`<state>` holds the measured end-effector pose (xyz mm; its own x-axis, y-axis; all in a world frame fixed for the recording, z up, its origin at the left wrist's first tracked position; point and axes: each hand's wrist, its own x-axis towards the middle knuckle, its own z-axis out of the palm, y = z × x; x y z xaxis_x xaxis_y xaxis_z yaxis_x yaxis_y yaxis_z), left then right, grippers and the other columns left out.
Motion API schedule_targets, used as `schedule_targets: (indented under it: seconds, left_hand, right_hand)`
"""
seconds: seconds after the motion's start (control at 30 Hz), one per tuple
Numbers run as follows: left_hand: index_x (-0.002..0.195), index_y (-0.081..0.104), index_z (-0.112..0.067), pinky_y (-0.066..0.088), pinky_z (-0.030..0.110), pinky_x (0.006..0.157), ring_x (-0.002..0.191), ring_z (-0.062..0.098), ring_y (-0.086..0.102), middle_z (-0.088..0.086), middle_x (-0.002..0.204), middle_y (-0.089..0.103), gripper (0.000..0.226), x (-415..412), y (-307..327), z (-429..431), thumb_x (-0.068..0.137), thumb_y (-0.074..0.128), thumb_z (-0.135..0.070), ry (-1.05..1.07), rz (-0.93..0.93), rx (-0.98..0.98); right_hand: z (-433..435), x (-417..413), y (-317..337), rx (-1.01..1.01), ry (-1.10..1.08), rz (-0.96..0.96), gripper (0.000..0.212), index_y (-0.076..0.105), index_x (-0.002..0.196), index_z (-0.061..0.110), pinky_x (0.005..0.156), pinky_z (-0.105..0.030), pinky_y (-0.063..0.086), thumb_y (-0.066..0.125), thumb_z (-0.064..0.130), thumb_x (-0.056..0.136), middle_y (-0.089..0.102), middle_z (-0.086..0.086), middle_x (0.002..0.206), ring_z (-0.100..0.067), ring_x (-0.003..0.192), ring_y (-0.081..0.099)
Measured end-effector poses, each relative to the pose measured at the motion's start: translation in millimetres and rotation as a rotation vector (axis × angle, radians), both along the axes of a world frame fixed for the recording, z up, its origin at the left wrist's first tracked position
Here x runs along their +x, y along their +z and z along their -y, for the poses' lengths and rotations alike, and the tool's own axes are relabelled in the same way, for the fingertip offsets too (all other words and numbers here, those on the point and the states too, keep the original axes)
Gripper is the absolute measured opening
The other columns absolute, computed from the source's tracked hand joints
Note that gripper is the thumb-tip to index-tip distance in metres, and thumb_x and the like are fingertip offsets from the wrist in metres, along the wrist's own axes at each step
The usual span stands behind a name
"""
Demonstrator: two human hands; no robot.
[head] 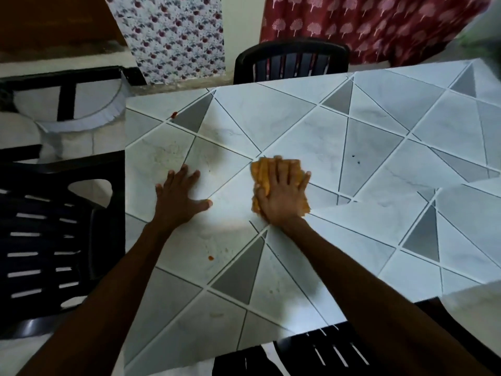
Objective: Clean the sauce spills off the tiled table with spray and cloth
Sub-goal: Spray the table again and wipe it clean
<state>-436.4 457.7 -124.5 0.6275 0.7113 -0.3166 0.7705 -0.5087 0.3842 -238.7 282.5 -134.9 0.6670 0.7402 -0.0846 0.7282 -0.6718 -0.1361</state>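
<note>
The tiled table (379, 147) has a grey and white triangle pattern. My right hand (282, 194) lies flat on an orange cloth (261, 175) and presses it onto the table near the middle. My left hand (180, 198) rests flat on the bare tiles to the left of the cloth, fingers spread, holding nothing. A red sauce spot (210, 258) sits near my left forearm. Another red spot (174, 114) lies near the far left corner. Two small dark specks (355, 158) lie to the right of the cloth. No spray bottle is in view.
Dark plastic chairs stand around the table: one at the left (54, 240), one at the far side (291, 61), one at the near edge (325, 351). Patterned curtains (379, 23) hang behind. A faint smear (217, 314) marks the near tiles.
</note>
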Motion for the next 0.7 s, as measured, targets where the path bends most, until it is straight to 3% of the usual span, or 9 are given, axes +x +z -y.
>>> schedule_targets:
  seconds: [0.13,0.2,0.27,0.33,0.43,0.47,0.57,0.7]
  left_hand:
    - [0.150,0.038,-0.017,0.018,0.048,0.119,0.148,0.031,0.021,0.012,0.162,0.022,0.088,4,11,14,0.076,0.061,-0.058,0.001,0.063,0.010]
    - [0.145,0.046,-0.010,0.025,0.046,0.118,0.144,0.035,0.030,0.018,0.156,0.032,0.091,-1,12,40,0.068,0.054,-0.059,-0.057,0.071,0.023]
    - [0.144,0.047,-0.012,0.026,0.050,0.117,0.143,0.038,0.029,0.017,0.156,0.033,0.089,-9,10,67,0.067,0.056,-0.056,-0.074,0.045,0.028]
    - [0.145,0.045,-0.014,0.026,0.052,0.116,0.143,0.039,0.027,0.014,0.157,0.031,0.088,-15,9,88,0.068,0.057,-0.053,-0.084,0.042,0.034]
    - [0.148,0.040,-0.014,0.025,0.053,0.115,0.144,0.041,0.024,0.015,0.160,0.026,0.086,-17,5,100,0.071,0.055,-0.049,-0.072,0.042,0.048]
    - [0.149,0.039,-0.013,0.024,0.053,0.116,0.145,0.041,0.023,0.015,0.160,0.025,0.086,-16,5,99,0.072,0.055,-0.048,-0.066,0.039,0.045]
    - [0.149,0.039,-0.011,0.024,0.054,0.116,0.145,0.042,0.024,0.017,0.159,0.026,0.089,-18,1,97,0.070,0.054,-0.051,-0.072,0.033,0.028]
    - [0.150,0.038,-0.012,0.023,0.052,0.117,0.145,0.041,0.025,0.017,0.159,0.025,0.089,-23,1,98,0.073,0.053,-0.054,-0.103,0.002,0.036]
  right_hand:
    - [61,-54,4,0.083,0.447,0.035,0.072,0.029,0.158,0.022,0.121,-0.063,0.008,0.043,0.054,0.095,0.017,-0.002,0.168,-0.033,0.155,0.010]
    - [111,-51,5,0.068,0.495,0.033,0.071,0.029,0.158,0.026,0.121,-0.062,0.009,0.043,0.054,0.094,0.016,0.001,0.168,-0.030,0.155,0.011]
    - [147,-23,3,-0.008,0.385,0.026,0.071,0.026,0.159,0.029,0.120,-0.064,0.012,0.040,0.055,0.094,0.015,0.004,0.169,-0.029,0.156,0.008]
    - [155,10,1,-0.034,0.130,-0.005,0.073,0.021,0.159,0.029,0.119,-0.064,0.011,0.035,0.057,0.094,0.013,0.004,0.169,-0.029,0.156,0.005]
    - [108,18,3,0.004,-0.224,-0.056,0.079,0.011,0.161,0.022,0.121,-0.062,0.007,0.031,0.061,0.095,0.008,-0.003,0.169,-0.036,0.155,0.001]
    - [88,11,4,0.010,-0.253,-0.071,0.080,0.009,0.161,0.020,0.121,-0.061,0.006,0.031,0.060,0.096,0.007,-0.005,0.169,-0.038,0.155,0.000]
    - [80,-29,0,0.035,-0.007,-0.061,0.078,0.014,0.161,0.021,0.123,-0.058,0.009,0.034,0.058,0.096,0.010,-0.006,0.169,-0.037,0.155,0.002]
    - [177,-62,5,0.035,0.410,-0.037,0.076,0.023,0.160,0.025,0.122,-0.053,0.016,0.046,0.054,0.094,0.012,0.000,0.169,-0.029,0.156,0.005]
